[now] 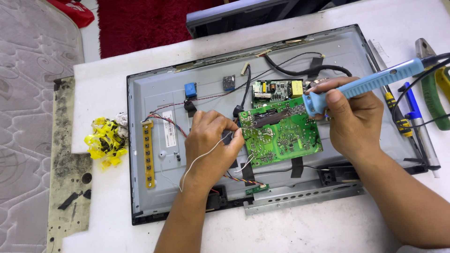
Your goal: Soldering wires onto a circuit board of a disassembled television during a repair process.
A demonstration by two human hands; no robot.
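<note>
A green circuit board [283, 136] lies tilted on the grey metal back of an opened flat screen [159, 93]. My right hand [351, 117] grips a blue soldering iron [375, 82], whose tip end rests at the board's upper right edge. My left hand [211, 140] sits just left of the board and pinches a thin white solder wire [199, 159] that curves down over my wrist. A second, smaller green board [276, 89] lies behind the first.
A narrow yellow button strip [148, 152] sits on the panel's left. Crumpled yellow tape [105, 140] lies on the white table [281, 229]. Green-handled pliers [433, 91], screwdrivers [410, 112] and a black cable lie at the right. A red rug [140, 23] is beyond.
</note>
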